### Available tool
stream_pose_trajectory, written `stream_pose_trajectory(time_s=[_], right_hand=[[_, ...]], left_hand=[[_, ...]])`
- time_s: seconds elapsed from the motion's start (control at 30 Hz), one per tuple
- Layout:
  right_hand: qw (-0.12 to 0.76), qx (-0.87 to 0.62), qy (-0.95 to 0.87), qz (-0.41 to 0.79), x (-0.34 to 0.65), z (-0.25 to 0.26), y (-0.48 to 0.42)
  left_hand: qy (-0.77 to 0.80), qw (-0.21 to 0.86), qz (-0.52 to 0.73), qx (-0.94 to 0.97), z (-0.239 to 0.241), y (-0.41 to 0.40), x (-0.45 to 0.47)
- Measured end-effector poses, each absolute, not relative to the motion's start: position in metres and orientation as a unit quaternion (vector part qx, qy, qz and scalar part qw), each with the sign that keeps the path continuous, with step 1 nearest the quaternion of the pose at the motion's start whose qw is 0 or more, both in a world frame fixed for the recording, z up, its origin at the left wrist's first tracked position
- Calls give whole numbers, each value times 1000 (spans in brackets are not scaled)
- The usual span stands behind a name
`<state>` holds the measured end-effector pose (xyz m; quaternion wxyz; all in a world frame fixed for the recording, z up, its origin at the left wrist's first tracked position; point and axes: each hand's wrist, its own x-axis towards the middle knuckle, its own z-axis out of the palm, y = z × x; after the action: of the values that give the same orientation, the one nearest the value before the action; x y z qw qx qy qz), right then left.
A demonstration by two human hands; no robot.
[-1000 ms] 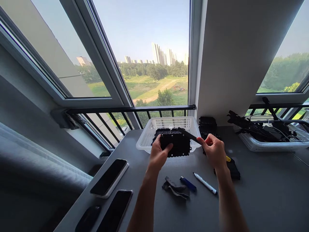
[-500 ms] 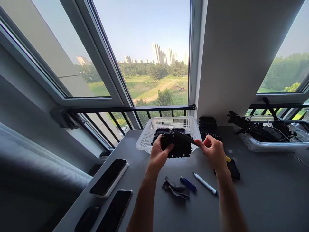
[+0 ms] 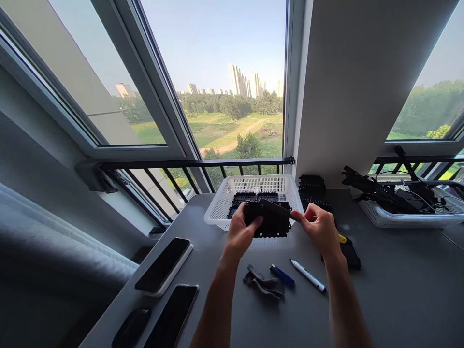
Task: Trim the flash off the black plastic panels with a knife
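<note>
A black plastic panel with notched edges (image 3: 272, 227) is gripped at its left side by my left hand (image 3: 242, 228), thumb on the near face. My right hand (image 3: 318, 227) pinches the right end of a flat black strip (image 3: 276, 209). That strip lies slanted across the upper part of the panel; whether it is attached to the panel I cannot tell. Both are held above the near side of a white plastic basket (image 3: 221, 195), in which more black notched panels (image 3: 244, 197) lie.
Nearer on the grey table are a crumpled grey cloth (image 3: 264, 282), a blue lighter (image 3: 282, 276) and a white marker (image 3: 308, 275). Phones (image 3: 165, 266) lie left. Black parts are stacked (image 3: 312, 186) behind my right hand. A tray of cables (image 3: 406, 220) stands far right.
My left hand and the panel have shifted slightly to the right. The strip's right end has moved a little left, and its slant over the panel has changed slightly.
</note>
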<state>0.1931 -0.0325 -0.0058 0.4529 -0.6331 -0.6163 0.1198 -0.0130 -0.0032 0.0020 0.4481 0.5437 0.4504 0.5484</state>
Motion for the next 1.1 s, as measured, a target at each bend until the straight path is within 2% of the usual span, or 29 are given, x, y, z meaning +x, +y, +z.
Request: stream_pose_trajectory(time_s=[0.23, 0.5, 0.83, 1.1], right_hand=[[533, -649, -534, 96, 205, -5, -30], [536, -649, -527, 115, 167, -8, -29], [548, -523, -506, 411, 184, -6, -29], [547, -459, -470, 518, 177, 0, -34]], left_hand=[[439, 461, 544, 547, -1, 1, -14], [482, 405, 514, 582, -4, -10, 5], [437, 505, 497, 554, 9, -8, -11], [471, 442, 519, 561, 2, -4, -8]])
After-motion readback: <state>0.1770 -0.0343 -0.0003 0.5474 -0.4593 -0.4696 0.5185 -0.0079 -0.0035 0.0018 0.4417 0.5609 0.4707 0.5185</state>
